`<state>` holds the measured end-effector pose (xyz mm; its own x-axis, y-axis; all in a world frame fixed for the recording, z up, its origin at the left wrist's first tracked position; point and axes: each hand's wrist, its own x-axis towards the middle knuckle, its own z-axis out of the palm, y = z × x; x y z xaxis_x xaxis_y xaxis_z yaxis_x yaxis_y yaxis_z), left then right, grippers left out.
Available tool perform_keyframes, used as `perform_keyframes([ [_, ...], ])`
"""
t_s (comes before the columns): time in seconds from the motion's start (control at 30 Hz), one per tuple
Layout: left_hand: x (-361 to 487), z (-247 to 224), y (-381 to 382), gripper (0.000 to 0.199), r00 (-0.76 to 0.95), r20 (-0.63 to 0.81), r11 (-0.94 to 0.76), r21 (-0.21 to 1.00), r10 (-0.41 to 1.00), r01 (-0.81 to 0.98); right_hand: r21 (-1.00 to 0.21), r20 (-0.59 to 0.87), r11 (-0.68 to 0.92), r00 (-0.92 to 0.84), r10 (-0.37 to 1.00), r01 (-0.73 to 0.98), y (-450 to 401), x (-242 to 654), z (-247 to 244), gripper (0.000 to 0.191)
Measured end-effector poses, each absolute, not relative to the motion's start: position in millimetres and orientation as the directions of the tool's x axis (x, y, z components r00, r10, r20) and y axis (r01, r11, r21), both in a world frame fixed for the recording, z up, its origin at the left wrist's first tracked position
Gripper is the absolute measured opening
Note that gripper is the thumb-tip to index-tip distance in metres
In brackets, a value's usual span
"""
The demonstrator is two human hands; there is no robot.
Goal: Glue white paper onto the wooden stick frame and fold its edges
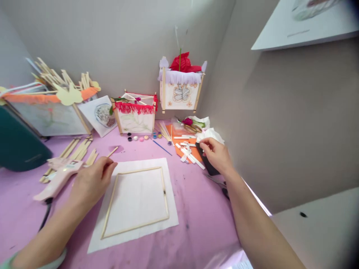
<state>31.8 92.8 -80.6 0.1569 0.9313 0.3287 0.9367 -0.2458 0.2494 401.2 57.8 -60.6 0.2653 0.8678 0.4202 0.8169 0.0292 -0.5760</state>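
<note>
My left hand is closed in a pinch above the left edge of a white paper sheet. A short wooden stick shows just beyond its fingers; whether they hold it I cannot tell. On the sheet lies a four-sided frame of thin wooden sticks, with a dark mark on its right side. My right hand is also pinched closed, beside crumpled white tissue and over a black flat object. What its fingertips hold is too small to make out. A pale pink glue gun lies beside my left hand.
Wooden sticks lie behind the glue gun. Paper-sided boxes stand along the wall, and another box hangs above. Small paint pots, a blue brush, white sticks and scissors are on the purple tabletop.
</note>
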Motion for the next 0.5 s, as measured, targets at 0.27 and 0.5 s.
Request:
perform_keyframes([
  [0.27,36.8,-83.8,91.9,0.022,0.09,0.273,-0.279,0.812,0.958,0.512,-0.093,0.052,-0.332,0.338,0.94,0.939,-57.3,425.4,-78.2,0.023],
  [0.5,39.7,-69.8,79.3,0.065,0.318,0.086,-0.035,0.986,0.944,-0.164,-0.266,0.174,-0.177,0.227,0.958,0.948,-72.5,461.3,-124.9,0.021],
])
